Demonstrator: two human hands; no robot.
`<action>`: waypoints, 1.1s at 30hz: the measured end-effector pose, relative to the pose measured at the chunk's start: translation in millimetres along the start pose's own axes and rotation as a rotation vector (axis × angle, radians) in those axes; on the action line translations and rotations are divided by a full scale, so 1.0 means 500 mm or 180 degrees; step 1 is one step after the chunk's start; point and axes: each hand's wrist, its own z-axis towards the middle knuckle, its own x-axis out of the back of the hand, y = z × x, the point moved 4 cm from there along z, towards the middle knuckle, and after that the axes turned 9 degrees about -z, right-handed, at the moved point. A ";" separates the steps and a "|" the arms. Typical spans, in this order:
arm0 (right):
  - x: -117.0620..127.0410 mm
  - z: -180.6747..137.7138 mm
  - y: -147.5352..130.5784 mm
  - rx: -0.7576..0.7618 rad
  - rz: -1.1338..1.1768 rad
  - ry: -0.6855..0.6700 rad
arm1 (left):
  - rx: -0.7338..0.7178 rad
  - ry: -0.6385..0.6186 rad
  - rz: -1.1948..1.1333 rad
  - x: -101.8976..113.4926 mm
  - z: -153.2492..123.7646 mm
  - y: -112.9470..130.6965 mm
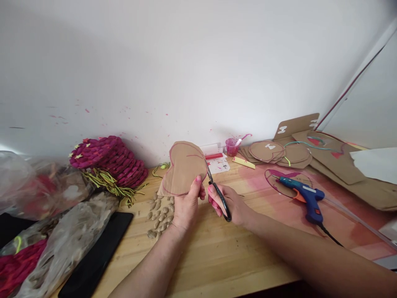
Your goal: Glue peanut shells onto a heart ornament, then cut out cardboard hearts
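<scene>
Here, two hands (187, 203) (235, 203), one scissors (212, 182)

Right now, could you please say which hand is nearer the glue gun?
Right. The right hand is left of the glue gun; the left hand, gripping cardboard, is farther left.

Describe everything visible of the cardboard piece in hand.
The cardboard piece looks flat, brown and rounded, notched at left, with a purple-pink outline and surplus outside it at lower left. Facing the camera, it is gripped at its lower right by the left hand; scissors in the right hand meet its right edge.
</scene>
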 end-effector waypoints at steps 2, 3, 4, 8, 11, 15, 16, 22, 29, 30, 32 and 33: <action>0.000 0.000 0.000 0.0009 0.0006 -0.0027 | 0.0027 0.0028 -0.0089 0.001 0.001 -0.002; 0.000 0.000 0.001 0.0012 0.0004 -0.0037 | 0.0041 0.0038 -0.0128 0.001 0.002 -0.002; 0.001 0.001 0.001 0.0015 -0.0006 -0.0040 | 0.0054 0.0046 -0.0165 0.001 0.002 -0.002; 0.003 0.001 0.008 0.0018 -0.0095 -0.0059 | 0.0091 0.0090 -0.0389 0.002 0.004 0.000; 0.001 0.001 0.015 -0.0011 -0.0211 -0.0072 | 0.0157 0.0177 -0.0608 0.004 0.007 0.000; 0.000 0.000 0.015 -0.0030 -0.0250 -0.0078 | 0.0202 0.0252 -0.0726 0.010 0.012 0.000; -0.001 -0.001 0.012 -0.0029 -0.0198 -0.0088 | 0.0190 0.0262 -0.0731 0.011 0.014 0.000; 0.002 0.002 -0.001 0.0018 -0.0001 -0.0096 | 0.0115 0.0281 -0.0809 0.014 0.015 -0.003; 0.001 0.000 -0.004 0.0029 -0.0081 -0.0110 | 0.0108 0.0188 -0.0371 0.006 0.003 -0.013; 0.000 -0.001 -0.006 0.0050 -0.0073 -0.0124 | 0.0082 0.0174 -0.0335 0.005 0.002 -0.014; -0.001 -0.002 -0.008 0.0092 -0.0058 -0.0152 | 0.0037 0.0167 -0.0308 0.004 0.001 -0.014; -0.002 -0.003 -0.009 0.0106 -0.0059 -0.0168 | 0.0025 0.0179 -0.0309 0.004 0.001 -0.013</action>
